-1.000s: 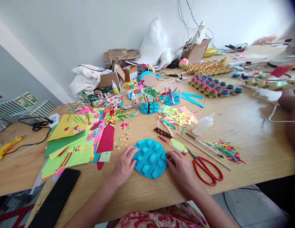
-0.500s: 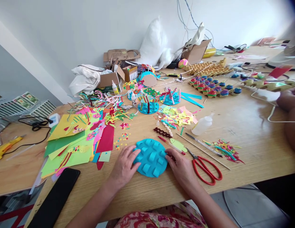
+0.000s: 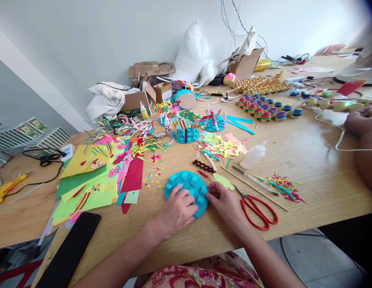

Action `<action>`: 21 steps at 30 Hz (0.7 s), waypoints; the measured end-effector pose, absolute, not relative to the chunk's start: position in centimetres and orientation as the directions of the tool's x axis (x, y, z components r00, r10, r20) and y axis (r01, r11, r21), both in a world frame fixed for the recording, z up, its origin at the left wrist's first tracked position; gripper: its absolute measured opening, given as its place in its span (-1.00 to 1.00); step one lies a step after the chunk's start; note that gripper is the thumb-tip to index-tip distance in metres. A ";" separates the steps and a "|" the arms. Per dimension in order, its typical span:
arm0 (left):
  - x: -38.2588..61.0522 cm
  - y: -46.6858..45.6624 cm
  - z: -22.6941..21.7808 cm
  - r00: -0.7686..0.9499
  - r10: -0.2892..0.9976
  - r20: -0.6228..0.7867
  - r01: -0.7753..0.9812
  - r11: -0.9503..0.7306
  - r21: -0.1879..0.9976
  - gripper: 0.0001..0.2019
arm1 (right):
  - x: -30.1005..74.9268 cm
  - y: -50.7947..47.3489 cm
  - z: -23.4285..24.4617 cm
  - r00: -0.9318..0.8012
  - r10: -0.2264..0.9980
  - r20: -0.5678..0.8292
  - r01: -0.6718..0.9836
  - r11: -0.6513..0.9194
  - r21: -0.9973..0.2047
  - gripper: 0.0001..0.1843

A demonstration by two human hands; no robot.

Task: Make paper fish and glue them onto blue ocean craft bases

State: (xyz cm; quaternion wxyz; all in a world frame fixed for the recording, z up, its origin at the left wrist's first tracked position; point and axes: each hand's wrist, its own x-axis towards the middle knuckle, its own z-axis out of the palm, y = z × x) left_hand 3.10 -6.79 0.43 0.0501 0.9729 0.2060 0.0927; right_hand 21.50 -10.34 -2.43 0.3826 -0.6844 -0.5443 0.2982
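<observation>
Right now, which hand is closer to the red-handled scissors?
The right hand. It's at the blue disc's right edge, just left of the scissors. The left hand is over the disc, farther left.

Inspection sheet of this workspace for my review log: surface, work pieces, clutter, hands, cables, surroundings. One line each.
Surface: wooden table, crowded toward the back and left.
Work pieces: blue disc with raised loops; red-handled scissors lie apart, to its right.
Clutter: coloured paper sheets at left; paper scraps, bottle and thin stick beyond the scissors.
Hands: left hand lies over the disc; right hand has fingertips at its right edge, grip unclear.
Cables: white cable at right; black cable at left; wall cables at back.
Surroundings: another person's hand at right; cardboard box and white bag near the wall.
</observation>
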 end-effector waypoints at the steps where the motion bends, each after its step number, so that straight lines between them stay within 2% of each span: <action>1: 3.1 -6.7 0.2 0.896 0.411 0.169 0.393 -0.910 0.133 -0.93 | 21.5 -10.3 -2.4 0.230 0.973 0.006 0.517 -0.117 -0.848 -0.93; 8: 3.4 -6.8 -0.2 0.879 0.424 0.217 0.403 -0.905 0.139 -0.94 | 21.8 -10.1 -2.8 0.207 0.978 -0.033 0.430 -0.121 -0.895 -0.90; 12: 3.3 -7.1 0.9 0.847 0.474 0.240 0.436 -0.878 0.196 -0.92 | 21.7 -10.0 -2.6 0.207 0.977 -0.043 0.392 -0.123 -0.912 -0.88; 15: 2.0 -6.9 1.8 0.774 0.538 0.333 0.438 -0.836 0.330 -0.83 | 21.6 -10.0 -2.4 0.231 0.972 -0.045 0.414 -0.140 -0.899 -0.88; 18: -0.3 -5.9 1.6 0.529 0.740 0.416 0.498 -0.667 0.554 -0.80 | 21.8 -10.0 -2.5 0.246 0.967 -0.065 0.373 -0.156 -0.915 -0.86; 21: -2.4 -4.7 0.2 0.299 0.919 0.257 0.527 -0.383 0.758 -0.76 | 22.0 -9.9 -2.9 0.240 0.963 -0.125 0.225 -0.180 -0.957 -0.78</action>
